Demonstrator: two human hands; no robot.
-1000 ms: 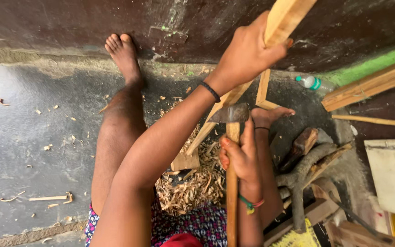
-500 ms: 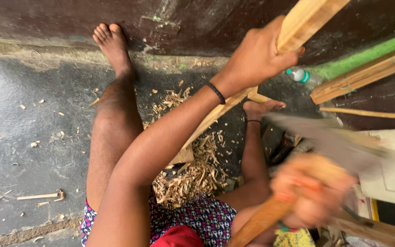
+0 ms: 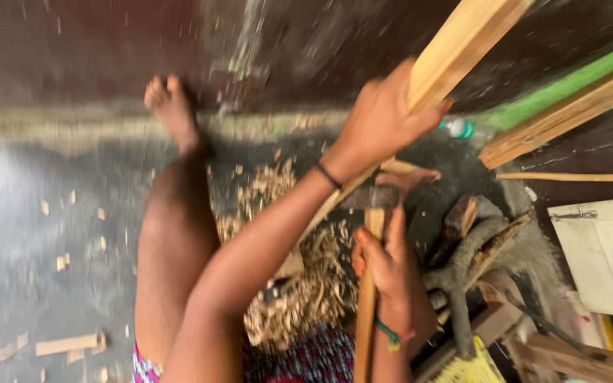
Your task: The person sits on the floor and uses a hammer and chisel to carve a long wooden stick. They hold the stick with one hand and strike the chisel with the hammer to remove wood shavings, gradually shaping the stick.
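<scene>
My left hand (image 3: 383, 122) grips a long pale wooden plank (image 3: 455, 57) that slants down from the upper right toward a heap of wood shavings (image 3: 299, 284) between my legs. My right hand (image 3: 386, 264) is closed around the wooden handle of a hatchet (image 3: 367, 284), whose dark metal head (image 3: 370, 197) rests against the plank's lower part. A black band circles my left wrist and a green one my right. My bare left leg (image 3: 175, 234) stretches over the grey floor, foot near the dark wall.
Rough branches and wood blocks (image 3: 466, 245) lie to the right of the hatchet. More planks and a green strip (image 3: 569, 99) lean at upper right, with a plastic bottle (image 3: 462, 129) below them. A pale cabinet door (image 3: 604, 248) is at the right edge. Wood chips (image 3: 65, 345) dot the floor.
The hatchet was down on the plank a second ago, swung up to the right half a second ago, and is down against the plank again. The left hand kept its hold.
</scene>
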